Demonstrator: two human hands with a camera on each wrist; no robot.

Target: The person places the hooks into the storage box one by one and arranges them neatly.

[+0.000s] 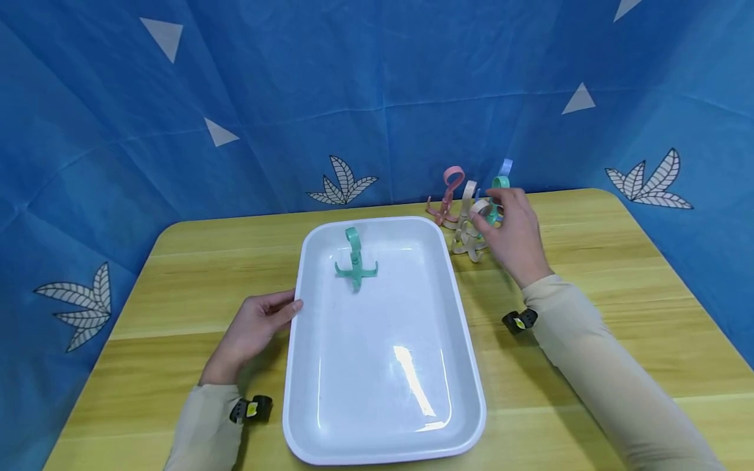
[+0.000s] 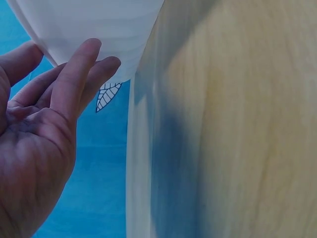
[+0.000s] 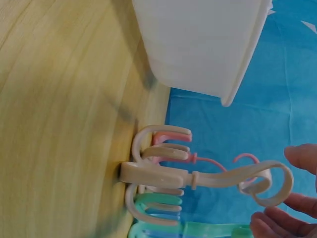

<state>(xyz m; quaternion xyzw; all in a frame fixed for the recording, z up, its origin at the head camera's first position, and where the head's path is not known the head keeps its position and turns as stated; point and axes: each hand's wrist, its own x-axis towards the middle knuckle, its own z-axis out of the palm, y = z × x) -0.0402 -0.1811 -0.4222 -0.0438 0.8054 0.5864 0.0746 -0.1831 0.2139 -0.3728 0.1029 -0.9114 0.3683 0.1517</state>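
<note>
A white tray point(image 1: 377, 340) stands on the table, with a green multi-prong hook point(image 1: 356, 261) near its far end. My left hand point(image 1: 259, 327) holds the tray's left rim, its thumb over the edge and its fingers point(image 2: 74, 82) along the outer wall. Past the tray's far right corner, my right hand point(image 1: 515, 229) reaches around the top loop of a beige multi-prong hook point(image 3: 213, 179). Thumb and fingers are spread apart at that loop, and a gap shows between them. The hook's prongs rest on the table.
Beside the beige hook stand a pink hook point(image 1: 449, 196), another beige hook point(image 1: 468, 193), a green hook point(image 1: 499, 183) and a blue hook point(image 1: 505, 167), close together. A blue curtain point(image 1: 383, 98) hangs behind the wooden table point(image 1: 235, 255).
</note>
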